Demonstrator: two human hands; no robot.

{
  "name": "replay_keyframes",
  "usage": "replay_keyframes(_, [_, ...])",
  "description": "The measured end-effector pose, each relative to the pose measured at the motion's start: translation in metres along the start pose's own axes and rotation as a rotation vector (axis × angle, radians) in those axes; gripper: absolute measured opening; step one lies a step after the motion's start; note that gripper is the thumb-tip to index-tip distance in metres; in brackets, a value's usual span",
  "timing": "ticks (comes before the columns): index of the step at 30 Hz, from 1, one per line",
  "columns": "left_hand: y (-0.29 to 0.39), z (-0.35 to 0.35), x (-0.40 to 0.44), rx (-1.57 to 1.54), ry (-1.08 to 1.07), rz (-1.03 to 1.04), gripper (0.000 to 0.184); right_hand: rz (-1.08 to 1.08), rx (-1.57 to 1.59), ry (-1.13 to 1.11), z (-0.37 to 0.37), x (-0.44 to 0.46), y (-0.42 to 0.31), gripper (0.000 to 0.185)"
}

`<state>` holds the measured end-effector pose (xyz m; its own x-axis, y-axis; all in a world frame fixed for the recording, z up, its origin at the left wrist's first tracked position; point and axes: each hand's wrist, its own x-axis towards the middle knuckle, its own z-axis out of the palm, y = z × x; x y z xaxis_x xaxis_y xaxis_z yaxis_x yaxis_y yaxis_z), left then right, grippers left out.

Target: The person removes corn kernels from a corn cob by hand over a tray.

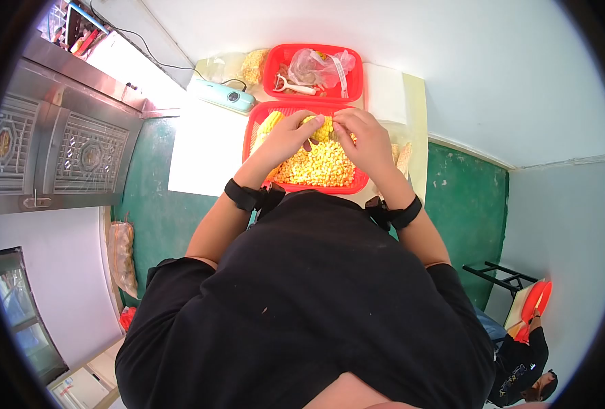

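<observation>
Over the near red basket (248, 131), a yellow corn cob (325, 128) is held between my two hands. My left hand (293, 135) grips its left end, with fingers closed around it. At its right end, my right hand (365, 140) has thumb and fingers closed on the cob; the fingertips partly hide it. Loose corn kernels (318, 168) are heaped in the basket below. Another yellow cob (269, 127) leans inside the basket's left side, next to my left hand.
Behind stands a second red basket (268, 68) holding a white peeler (296, 87) and a clear plastic bag (319, 65). A light-blue device (222, 95) with a cable lies to its left. Pale cobs (403, 157) lie at right. Another person (521, 368) is at lower right.
</observation>
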<state>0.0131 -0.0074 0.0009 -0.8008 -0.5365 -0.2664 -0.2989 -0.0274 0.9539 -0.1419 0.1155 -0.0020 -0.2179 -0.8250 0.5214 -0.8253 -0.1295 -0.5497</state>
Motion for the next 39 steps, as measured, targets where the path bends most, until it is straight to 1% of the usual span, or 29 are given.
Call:
replay_keyframes(1, [-0.002,0.0,0.001,-0.009,-0.003,0.002,0.045,-0.045,-0.063,0.008,0.0,0.001,-0.001,0.01])
replay_keyframes(4, [-0.005,0.003,0.002,-0.025,-0.009,0.001,0.045,-0.079,-0.17,0.007,0.0,0.002,-0.002,0.009])
replay_keyframes(7, [0.0,0.006,-0.001,-0.026,-0.012,-0.007,0.045,-0.018,-0.165,0.021,0.004,0.001,-0.001,0.012])
replay_keyframes(10, [0.001,0.006,-0.001,-0.024,-0.025,-0.007,0.044,0.168,0.014,0.005,0.005,0.0,-0.002,0.016])
replay_keyframes(13, [0.003,0.007,-0.002,0.022,-0.024,0.006,0.043,0.252,0.124,-0.02,0.007,-0.002,0.003,0.019])
replay_keyframes(18, [0.008,0.009,-0.008,0.096,-0.018,0.099,0.041,0.275,0.197,0.0,0.009,-0.005,0.009,0.021])
replay_keyframes(19, [0.008,0.008,-0.008,0.169,-0.003,0.126,0.041,0.289,0.219,0.009,0.011,-0.005,0.011,0.022])
replay_keyframes(21, [0.008,0.006,-0.009,0.316,0.027,0.179,0.04,0.468,0.353,0.025,0.012,-0.006,0.02,0.024])
replay_keyframes(22, [0.008,0.006,-0.009,0.248,0.038,0.154,0.04,0.558,0.42,0.033,0.011,-0.007,0.024,0.025])
replay_keyframes(24, [0.009,0.005,-0.011,0.112,0.06,0.104,0.04,0.621,0.44,0.044,0.008,-0.008,0.028,0.025])
replay_keyframes(25, [0.008,0.003,-0.011,0.107,0.07,0.075,0.041,0.653,0.45,0.05,0.007,-0.009,0.03,0.026])
replay_keyframes(28, [0.004,-0.002,-0.008,0.096,0.094,0.007,0.043,0.347,0.307,0.002,0.007,-0.012,0.034,0.024])
replay_keyframes(31, [0.002,-0.004,-0.006,0.096,0.106,-0.014,0.044,0.366,0.394,-0.039,0.003,-0.009,0.021,0.023])
replay_keyframes(34, [0.001,-0.005,-0.006,0.094,0.108,-0.013,0.044,0.465,0.434,-0.045,0.006,-0.009,0.023,0.026])
replay_keyframes(39, [0.003,-0.005,-0.009,0.077,0.099,-0.003,0.044,0.613,0.744,-0.131,0.006,-0.003,0.01,0.028])
